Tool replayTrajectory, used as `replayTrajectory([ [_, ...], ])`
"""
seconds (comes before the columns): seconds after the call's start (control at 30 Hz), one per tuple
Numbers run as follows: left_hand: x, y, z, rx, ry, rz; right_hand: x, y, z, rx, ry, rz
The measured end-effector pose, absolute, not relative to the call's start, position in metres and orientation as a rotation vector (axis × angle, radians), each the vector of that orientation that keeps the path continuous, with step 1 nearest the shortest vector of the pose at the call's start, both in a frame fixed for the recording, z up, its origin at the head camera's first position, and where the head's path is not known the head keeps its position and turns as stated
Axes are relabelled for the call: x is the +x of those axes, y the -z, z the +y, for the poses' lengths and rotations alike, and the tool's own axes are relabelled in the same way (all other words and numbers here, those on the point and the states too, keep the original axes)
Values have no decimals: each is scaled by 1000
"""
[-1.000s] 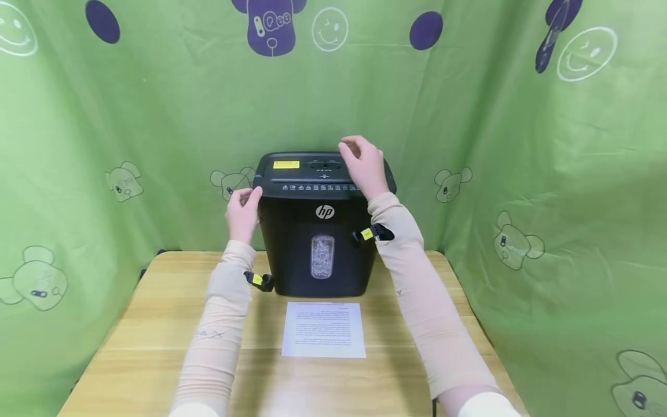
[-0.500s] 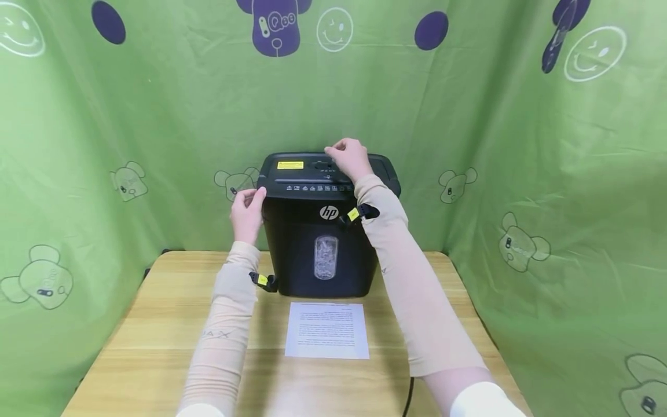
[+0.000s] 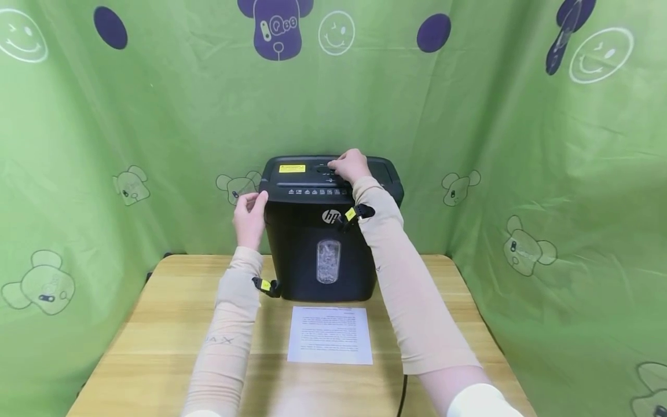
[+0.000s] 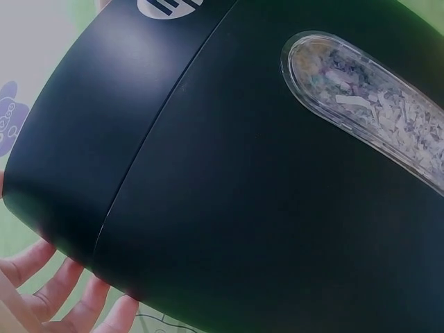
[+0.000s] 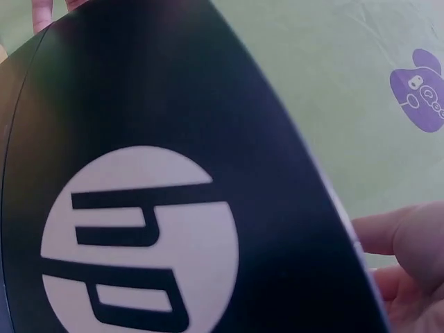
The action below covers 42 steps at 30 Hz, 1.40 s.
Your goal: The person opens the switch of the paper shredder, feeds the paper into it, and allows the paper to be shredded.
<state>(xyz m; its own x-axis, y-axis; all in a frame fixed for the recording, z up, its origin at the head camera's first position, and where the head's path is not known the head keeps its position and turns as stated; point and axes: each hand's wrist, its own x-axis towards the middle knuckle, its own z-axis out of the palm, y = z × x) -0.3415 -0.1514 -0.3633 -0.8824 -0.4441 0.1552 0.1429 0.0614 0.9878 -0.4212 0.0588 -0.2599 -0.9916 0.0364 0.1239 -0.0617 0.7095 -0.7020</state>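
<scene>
A black HP shredder (image 3: 297,249) stands upright at the back of the table, paper scraps showing through its front window (image 4: 374,104). My left hand (image 3: 249,219) rests against the shredder's upper left side; in the left wrist view several fingertips (image 4: 123,313) touch the side wall. On top, my right hand (image 3: 352,166) has thumb and fingers together at the small control beside the yellow label (image 3: 292,168), which the fingers partly cover. In the right wrist view that hand (image 5: 409,260) is partly behind the lid edge. A printed sheet (image 3: 330,336) lies flat in front of the shredder.
The wooden table (image 3: 151,347) has green patterned curtains (image 3: 385,104) behind it and at both sides. A black cable (image 3: 403,396) runs over the table beside my right forearm, toward the front.
My right hand has moved left across the shredder's top and down onto the control. My left hand has stayed at the shredder's side. The head view has shifted slightly.
</scene>
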Motion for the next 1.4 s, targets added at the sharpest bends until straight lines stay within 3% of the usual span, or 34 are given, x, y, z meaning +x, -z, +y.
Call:
replayTrajectory([
  [0.47,-342,363,-149,290,1870,-1905,-425,262,57,37,-1084,-2719],
  [1.4,-345,362,-143,323,1913,-1857,-424,254,53,-184,-1159,-2707],
])
